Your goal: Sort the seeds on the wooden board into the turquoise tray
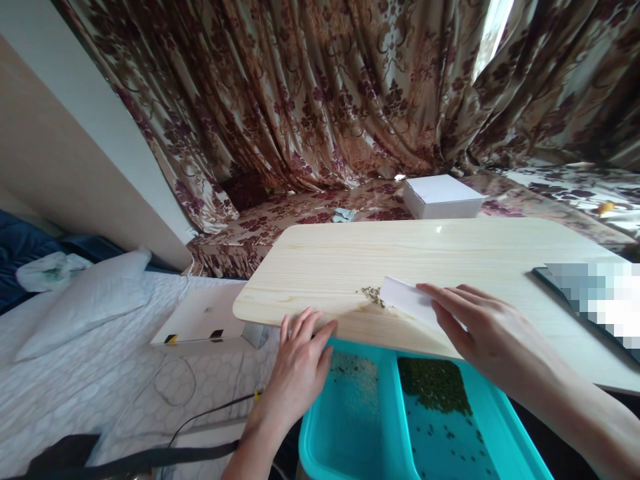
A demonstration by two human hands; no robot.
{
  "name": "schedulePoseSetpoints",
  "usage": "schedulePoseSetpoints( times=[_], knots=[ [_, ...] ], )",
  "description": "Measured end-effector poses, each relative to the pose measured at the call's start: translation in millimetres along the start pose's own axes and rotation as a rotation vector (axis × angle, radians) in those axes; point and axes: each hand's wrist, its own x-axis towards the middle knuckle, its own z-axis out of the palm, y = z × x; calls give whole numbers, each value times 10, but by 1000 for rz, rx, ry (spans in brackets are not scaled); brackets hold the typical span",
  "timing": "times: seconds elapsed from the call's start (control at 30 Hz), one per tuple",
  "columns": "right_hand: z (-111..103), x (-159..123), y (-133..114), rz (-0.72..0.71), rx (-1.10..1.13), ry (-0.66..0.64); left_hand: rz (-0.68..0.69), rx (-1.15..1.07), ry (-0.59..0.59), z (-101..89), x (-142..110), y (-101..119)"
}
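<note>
My right hand [465,313] grips a folded piece of white paper or card [407,297] between thumb and fingers. The card's far end touches a small scatter of greenish-brown grains [373,295] on the pale wooden table [320,260]. My left hand [300,360] holds nothing; its outstretched fingers rest at the table's near edge, with the thumb by the rim of a turquoise divided tray [395,413]. Pale grains [357,377] lie in the tray's left compartment. The right one holds a heap of dark green grains [435,385], with several loose ones below it.
A white box [443,193] stands behind the table, before patterned curtains [320,87]. At the table's right lies a dark-edged device [565,293], partly blurred out. To the left are a bed with a pillow [90,297], a white case [205,313] and a dark cable [210,410].
</note>
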Motion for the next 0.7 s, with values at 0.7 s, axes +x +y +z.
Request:
schedulePoseSetpoints(
  times=[0.7],
  knots=[
    [-96, -10, -76, 13, 60, -19, 8, 18, 18, 31, -7, -14]
  ],
)
